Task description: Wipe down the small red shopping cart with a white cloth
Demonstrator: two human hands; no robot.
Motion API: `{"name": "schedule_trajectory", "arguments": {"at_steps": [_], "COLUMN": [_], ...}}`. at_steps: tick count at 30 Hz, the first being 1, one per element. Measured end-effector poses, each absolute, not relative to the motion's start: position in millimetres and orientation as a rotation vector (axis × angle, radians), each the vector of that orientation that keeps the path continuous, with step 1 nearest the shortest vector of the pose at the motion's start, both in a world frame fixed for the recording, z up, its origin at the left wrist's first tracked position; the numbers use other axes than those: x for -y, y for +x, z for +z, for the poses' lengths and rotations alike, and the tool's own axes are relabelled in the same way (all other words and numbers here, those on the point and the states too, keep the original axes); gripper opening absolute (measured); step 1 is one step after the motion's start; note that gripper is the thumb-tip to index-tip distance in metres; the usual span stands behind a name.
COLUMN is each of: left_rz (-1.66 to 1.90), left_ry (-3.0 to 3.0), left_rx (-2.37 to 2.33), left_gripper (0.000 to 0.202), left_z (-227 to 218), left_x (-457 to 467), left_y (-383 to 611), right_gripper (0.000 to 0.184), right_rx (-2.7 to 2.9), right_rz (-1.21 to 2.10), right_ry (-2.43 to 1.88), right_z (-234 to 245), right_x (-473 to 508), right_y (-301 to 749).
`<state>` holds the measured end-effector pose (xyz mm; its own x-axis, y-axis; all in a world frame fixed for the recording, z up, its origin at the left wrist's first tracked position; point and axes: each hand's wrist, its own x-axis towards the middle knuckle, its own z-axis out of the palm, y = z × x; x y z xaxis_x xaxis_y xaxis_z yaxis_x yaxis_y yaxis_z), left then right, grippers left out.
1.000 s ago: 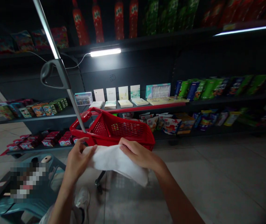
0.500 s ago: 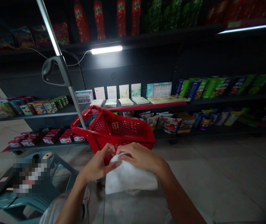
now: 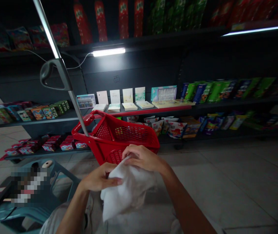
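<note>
Both my hands hold a white cloth [image 3: 126, 191] just in front of me. My right hand [image 3: 142, 157] pinches its top edge, fingers curled. My left hand [image 3: 99, 178] grips the cloth's left side lower down, fingers closed on the fabric. The cloth hangs crumpled below them. Right behind my hands stands a red shopping basket [image 3: 119, 136] on wheels, with a long metal pull handle [image 3: 56, 68] rising to the upper left.
Dark store shelves [image 3: 153, 110] run along the back, stocked with cards, boxes and snack packets. A teal plastic stool [image 3: 46, 191] stands at lower left. Tiled floor [image 3: 226, 182] stretches to the right.
The cloth was stretched wide between my hands. My hands then came together, and now my left hand has dropped lower so the cloth hangs bunched.
</note>
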<state>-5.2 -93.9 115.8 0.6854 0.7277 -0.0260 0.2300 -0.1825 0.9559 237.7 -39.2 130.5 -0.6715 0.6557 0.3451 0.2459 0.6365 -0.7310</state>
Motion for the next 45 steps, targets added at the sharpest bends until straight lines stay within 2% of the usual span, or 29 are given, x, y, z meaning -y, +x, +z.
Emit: {"name": "schedule_trajectory", "arguments": {"at_steps": [4,7,10,11,12,15,16,18,20,23,26,32,40,45], "left_rz": [0.784,0.917,1.019,1.042,1.058,1.124,1.177,1.291,1.315,1.076,0.819,0.862,0.838,0.841], "left_ry": [1.699,1.729,1.739,1.742,1.758,1.942,2.055,2.330,2.606,2.842,2.798,2.601,2.631,2.664], "left_rx": [-0.869,-0.969,-1.060,-1.091,-1.122,-1.308,-1.404,-1.591,-1.694,-1.861,-2.137,-2.435,-2.425,-2.378], "left_gripper": [0.042,0.039,0.039,0.040,0.039,0.035,0.033,0.027,0.027,0.049,0.062,0.042,0.044,0.045], "left_z": [113.5,109.1,102.3,100.6,99.6,101.1,102.4,103.9,101.3,87.1,65.4,40.4,41.0,39.5], "left_x": [92.0,84.9,79.4,78.8,78.6,77.2,74.9,65.7,50.6,22.9,-1.5,-29.7,-37.4,-36.6], "left_y": [-0.6,-1.2,-0.3,0.4,0.9,-2.7,-6.3,-17.0,-30.2,-47.2,-53.7,-46.2,-49.6,-50.1], "right_gripper": [0.031,0.048,0.077,0.081,0.075,0.040,0.037,0.040,0.046,0.051,0.059,0.055,0.062,0.065], "right_rx": [2.064,1.967,2.115,2.165,2.194,2.168,2.105,1.894,1.645,1.474,1.583,1.819,1.946,2.046], "right_rz": [0.904,1.091,1.283,1.260,1.213,1.183,1.216,1.192,0.943,0.419,0.171,0.042,0.072,0.060], "right_ry": [-0.683,-0.618,-0.558,-0.586,-0.631,-0.735,-0.767,-0.889,-1.088,-1.415,-1.645,-1.574,-1.184,-1.150], "right_z": [110.7,109.1,113.8,114.2,113.3,102.8,97.7,87.9,80.0,66.7,41.4,-8.7,-2.0,-1.1], "right_x": [24.9,25.1,34.4,37.0,37.9,27.1,19.1,-0.6,-20.0,-39.4,-47.2,-53.1,-50.1,-54.5], "right_y": [228.1,229.8,231.3,230.7,230.0,233.0,237.4,252.0,271.6,298.2,306.6,258.5,148.7,170.3]}}
